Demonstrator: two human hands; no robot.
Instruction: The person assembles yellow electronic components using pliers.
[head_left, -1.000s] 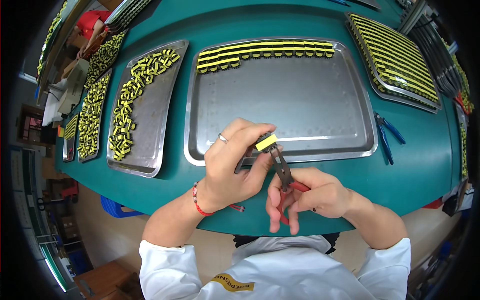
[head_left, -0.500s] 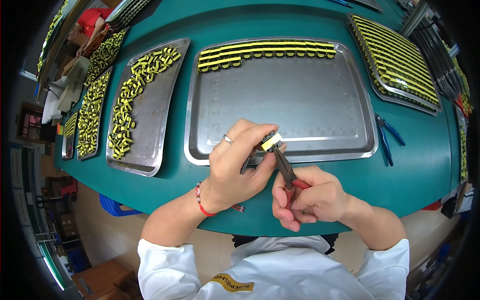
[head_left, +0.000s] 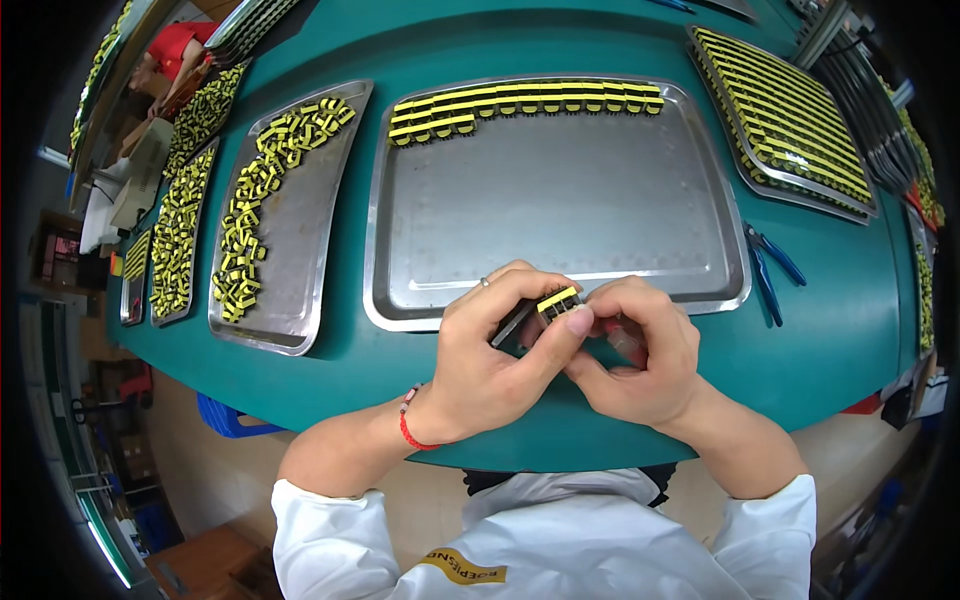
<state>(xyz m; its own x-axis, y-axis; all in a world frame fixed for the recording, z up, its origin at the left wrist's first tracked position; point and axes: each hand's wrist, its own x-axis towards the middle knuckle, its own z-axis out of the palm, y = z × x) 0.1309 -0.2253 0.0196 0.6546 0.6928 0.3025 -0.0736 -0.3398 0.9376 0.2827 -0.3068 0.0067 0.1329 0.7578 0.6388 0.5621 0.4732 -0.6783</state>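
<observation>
My left hand [head_left: 500,365] is closed, pinching a small transformer [head_left: 560,303] between thumb and fingers. The part has a yellow band on top and a dark body with thin pins. A flat dark grey piece [head_left: 513,325] also shows under the left fingers; its kind cannot be made out. My right hand [head_left: 645,365] is closed beside the transformer, its fingertips close to the part's right end. Within its curled fingers shows a bit of the red-handled pliers [head_left: 613,328], whose jaws are hidden. Beyond both hands lies a large metal tray [head_left: 560,210] with rows of yellow-and-black transformers [head_left: 530,97] along its far edge.
To the left, a tray [head_left: 300,230] bears loose transformers, with more filled trays past it. Blue-handled cutters [head_left: 766,270] lie right of the large tray. A fully packed tray [head_left: 785,115] sits at the far right. Another person in a red sleeve [head_left: 180,50] is at far left.
The pliers have come away from the transformer and turned back into my right hand. My right hand has moved up to the part, which my left hand has tilted and shifted slightly right.
</observation>
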